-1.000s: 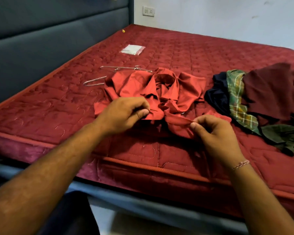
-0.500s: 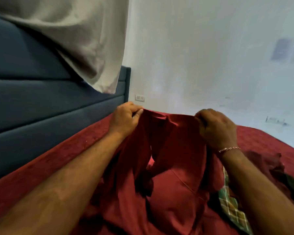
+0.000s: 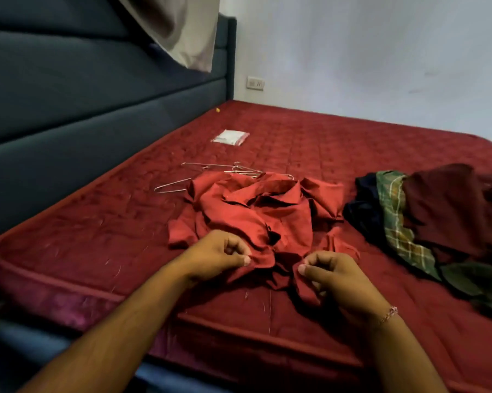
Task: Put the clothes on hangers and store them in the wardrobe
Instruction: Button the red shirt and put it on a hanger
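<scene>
A red collared shirt [image 3: 256, 214] lies crumpled on the red mattress [image 3: 97, 231], collar toward the far side. My left hand [image 3: 219, 253] pinches its near hem on the left. My right hand [image 3: 332, 276] pinches the hem on the right, fingers curled round the cloth. Several thin metal wire hangers [image 3: 225, 171] lie just behind the shirt, partly under its far edge.
A pile of other clothes [image 3: 437, 222], dark maroon, green plaid and navy, sits to the right. A small clear plastic packet [image 3: 230, 137] lies farther back. A dark blue padded headboard [image 3: 69, 109] runs along the left. A pale cloth [image 3: 179, 29] hangs at the top left.
Half a second ago both hands held the shirt up in the air; now it lies back on the mattress, spread flatter, with both hands still holding its near edge.
</scene>
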The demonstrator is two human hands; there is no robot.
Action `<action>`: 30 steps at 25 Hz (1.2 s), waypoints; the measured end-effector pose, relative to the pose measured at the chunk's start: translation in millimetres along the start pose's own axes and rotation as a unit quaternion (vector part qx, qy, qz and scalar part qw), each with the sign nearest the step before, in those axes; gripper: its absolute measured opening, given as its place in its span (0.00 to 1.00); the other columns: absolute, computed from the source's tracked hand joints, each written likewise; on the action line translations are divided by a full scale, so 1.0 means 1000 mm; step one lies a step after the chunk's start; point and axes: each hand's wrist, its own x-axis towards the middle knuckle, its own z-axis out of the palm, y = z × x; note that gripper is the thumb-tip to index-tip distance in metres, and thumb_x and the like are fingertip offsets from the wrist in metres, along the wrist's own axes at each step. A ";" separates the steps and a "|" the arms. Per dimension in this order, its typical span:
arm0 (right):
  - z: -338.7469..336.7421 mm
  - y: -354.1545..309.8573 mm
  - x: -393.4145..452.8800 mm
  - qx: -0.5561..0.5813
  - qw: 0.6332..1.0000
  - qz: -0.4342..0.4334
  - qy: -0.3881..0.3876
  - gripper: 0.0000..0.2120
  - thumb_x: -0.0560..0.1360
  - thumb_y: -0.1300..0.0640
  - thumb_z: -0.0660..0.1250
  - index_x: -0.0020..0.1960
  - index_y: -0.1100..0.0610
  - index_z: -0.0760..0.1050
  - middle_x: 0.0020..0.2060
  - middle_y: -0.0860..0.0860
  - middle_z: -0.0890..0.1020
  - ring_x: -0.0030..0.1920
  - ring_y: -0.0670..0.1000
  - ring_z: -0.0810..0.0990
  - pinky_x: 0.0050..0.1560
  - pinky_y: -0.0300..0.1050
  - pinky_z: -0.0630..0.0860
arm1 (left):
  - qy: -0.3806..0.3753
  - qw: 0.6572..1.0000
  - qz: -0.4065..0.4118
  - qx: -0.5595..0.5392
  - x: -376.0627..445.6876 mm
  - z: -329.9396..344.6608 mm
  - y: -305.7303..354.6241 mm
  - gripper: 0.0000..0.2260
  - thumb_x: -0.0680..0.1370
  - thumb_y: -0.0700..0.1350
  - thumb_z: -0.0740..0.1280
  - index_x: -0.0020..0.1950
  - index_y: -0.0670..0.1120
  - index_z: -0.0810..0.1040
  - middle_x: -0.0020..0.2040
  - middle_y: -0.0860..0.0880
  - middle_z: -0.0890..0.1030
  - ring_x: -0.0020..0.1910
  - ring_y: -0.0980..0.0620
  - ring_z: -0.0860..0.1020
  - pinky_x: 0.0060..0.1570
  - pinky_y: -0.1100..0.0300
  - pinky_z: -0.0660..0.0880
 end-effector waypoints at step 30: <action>0.033 0.020 -0.043 0.098 0.988 -0.092 0.078 0.05 0.77 0.68 0.71 0.43 0.65 0.77 0.32 0.58 0.77 0.30 0.52 0.74 0.28 0.40 0.73 | 0.299 0.923 0.132 0.201 -0.073 0.075 0.040 0.04 0.72 0.45 0.74 0.41 0.51 0.80 0.49 0.56 0.81 0.49 0.56 0.79 0.49 0.60 0.76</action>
